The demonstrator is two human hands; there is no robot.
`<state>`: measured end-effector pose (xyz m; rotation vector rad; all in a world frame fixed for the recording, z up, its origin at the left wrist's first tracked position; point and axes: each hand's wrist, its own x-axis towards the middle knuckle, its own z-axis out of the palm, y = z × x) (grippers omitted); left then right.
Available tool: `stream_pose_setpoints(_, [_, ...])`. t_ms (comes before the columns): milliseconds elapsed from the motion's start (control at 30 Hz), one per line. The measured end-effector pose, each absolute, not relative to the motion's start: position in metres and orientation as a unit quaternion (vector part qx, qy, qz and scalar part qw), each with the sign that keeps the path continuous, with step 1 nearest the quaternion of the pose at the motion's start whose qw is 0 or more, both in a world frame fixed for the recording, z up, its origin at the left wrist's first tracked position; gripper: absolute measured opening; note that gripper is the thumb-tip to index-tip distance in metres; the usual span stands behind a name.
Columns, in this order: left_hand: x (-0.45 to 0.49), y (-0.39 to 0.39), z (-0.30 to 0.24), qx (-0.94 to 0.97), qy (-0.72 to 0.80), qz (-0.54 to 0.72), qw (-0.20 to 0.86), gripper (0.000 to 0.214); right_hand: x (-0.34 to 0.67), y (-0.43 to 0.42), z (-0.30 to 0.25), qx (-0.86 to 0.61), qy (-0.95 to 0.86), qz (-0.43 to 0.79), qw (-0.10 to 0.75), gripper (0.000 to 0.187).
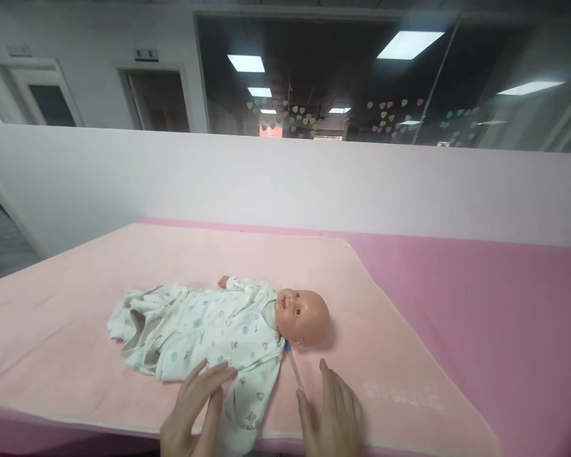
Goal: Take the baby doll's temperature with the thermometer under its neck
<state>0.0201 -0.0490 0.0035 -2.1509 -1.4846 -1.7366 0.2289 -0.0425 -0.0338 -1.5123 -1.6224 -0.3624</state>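
A baby doll (302,315) lies on its back on a pale pink blanket (76,304), head to the right, dressed in a white printed romper (204,330). My left hand (193,409) is open, fingers stretched flat on the romper's near sleeve. My right hand (333,416) is open too, fingers extended on the blanket just below the doll's head. A thin clear stick with a blue tip (294,368), perhaps a thermometer, lies between my hands, its blue end by the doll's neck and its near end close to my right thumb.
The blanket covers a darker pink surface (495,317) that extends right. A white partition wall (285,184) stands behind it, with dark glass and ceiling lights above. A doorway is at the far left.
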Motion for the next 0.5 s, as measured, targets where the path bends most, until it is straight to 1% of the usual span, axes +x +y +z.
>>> stream_pose_setpoints(67, [0.014, -0.025, 0.01, -0.678, -0.48, -0.556, 0.026, 0.03, 0.235, -0.026, -0.03, -0.622, -0.666, -0.179, 0.37, 0.038])
stream_pose_setpoints(167, [0.014, 0.004, 0.014, -0.684, -0.51, -0.521, 0.039, 0.03, 0.235, -0.02, -0.029, -0.622, -0.702, -0.162, 0.306, 0.019])
stream_pose_setpoints(200, [0.017, 0.011, 0.012, -0.69, -0.518, -0.504, 0.035, 0.031, 0.233, -0.021, -0.03, -0.624, -0.707, -0.152, 0.297, 0.017])
stream_pose_setpoints(267, [0.022, 0.021, 0.006, -0.705, -0.527, -0.473, 0.023, 0.034, 0.229, -0.025, -0.033, -0.63, -0.704, -0.138, 0.298, 0.019])
stream_pose_setpoints(367, [0.026, 0.028, -0.009, -0.717, -0.537, -0.444, 0.017, 0.04, 0.227, -0.031, -0.031, -0.645, -0.681, -0.127, 0.323, 0.021])
stream_pose_setpoints(433, [0.026, 0.028, -0.016, -0.718, -0.539, -0.439, 0.017, 0.041, 0.233, -0.035, -0.019, -0.651, -0.67, -0.117, 0.338, 0.023])
stream_pose_setpoints(500, [0.025, 0.027, -0.019, -0.718, -0.538, -0.441, 0.016, 0.04, 0.242, -0.036, 0.005, -0.648, -0.671, -0.096, 0.347, 0.024])
